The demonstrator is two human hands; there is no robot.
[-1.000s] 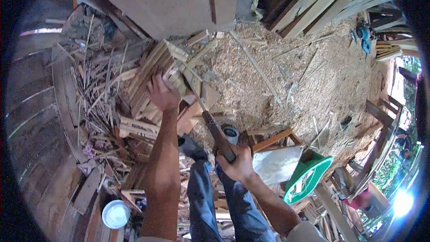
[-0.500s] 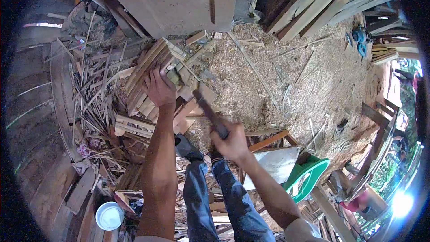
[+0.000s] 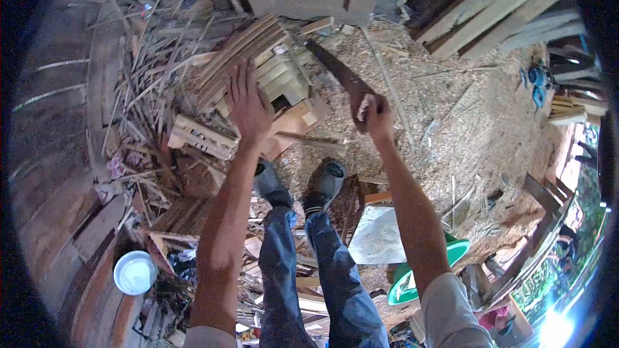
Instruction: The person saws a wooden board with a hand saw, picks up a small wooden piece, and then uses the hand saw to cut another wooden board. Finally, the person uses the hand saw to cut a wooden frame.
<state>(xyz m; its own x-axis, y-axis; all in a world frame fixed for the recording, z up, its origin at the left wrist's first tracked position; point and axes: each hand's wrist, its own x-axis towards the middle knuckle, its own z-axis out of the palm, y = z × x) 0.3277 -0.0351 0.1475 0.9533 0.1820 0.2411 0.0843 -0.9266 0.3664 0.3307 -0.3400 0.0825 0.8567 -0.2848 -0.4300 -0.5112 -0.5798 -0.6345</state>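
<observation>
- Legs in blue jeans (image 3: pixel 284 270) nearest, grey shoes (image 3: pixel 322 183) planted among scrap wood. At the left a round white bowl (image 3: pixel 135 272), seemingly empty. At the right a green plastic basin (image 3: pixel 405 289), contents hidden.
- Above the shoes, the left hand (image 3: pixel 248 106) lies released, fingers spread, palm on a bundle of pale wooden slats (image 3: pixel 258 58).
- Just right of the bundle, the right hand (image 3: pixel 375 116) is clenched on the handle of a dark-bladed handsaw (image 3: pixel 338 74).
- Saw's long axis runs from the grip up-left, tip by the bundle's far corner; contact unclear.
- Farthest: sawdust-covered floor (image 3: pixel 464 109) and stacked planks (image 3: pixel 490 13).
</observation>
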